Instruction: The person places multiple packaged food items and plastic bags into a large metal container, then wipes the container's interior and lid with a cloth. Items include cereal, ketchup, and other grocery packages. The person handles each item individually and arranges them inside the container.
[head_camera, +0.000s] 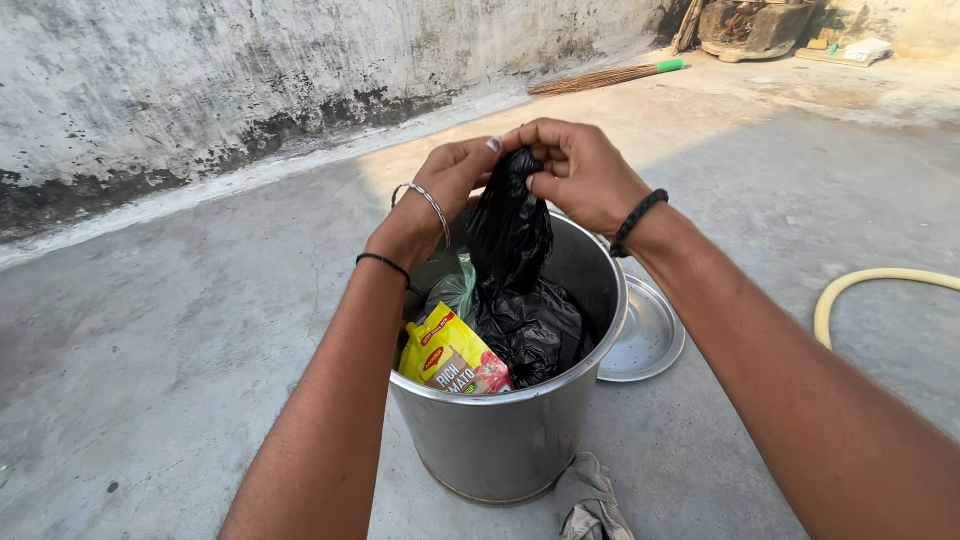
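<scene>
— What were the hands doing?

— The left hand (445, 185) and the right hand (578, 172) were both up above the steel bin (500, 440). Their fingers were pinched tight on the top of a black plastic bag (515, 290), perhaps to keep its mouth closed.

— Where was the bag?

— Its fat bottom part sat inside the bin. Only the twisted neck stuck up over the rim, held between the two hands.

— Was anything else in the bin?

— Yes. A yellow food packet (450, 358) leaned against the near wall of the bin, beside the bag. Something green and thin (462, 290) peeked out behind it.

— And around the bin?

— A round steel lid (648, 340) lay flat on the floor, touching the bin's right side. A grey rag (590, 500) lay at the bin's foot. A yellow hose (870, 285) curved further right, and a broom (605, 77) lay far behind the bin by the wall (200, 90).
</scene>
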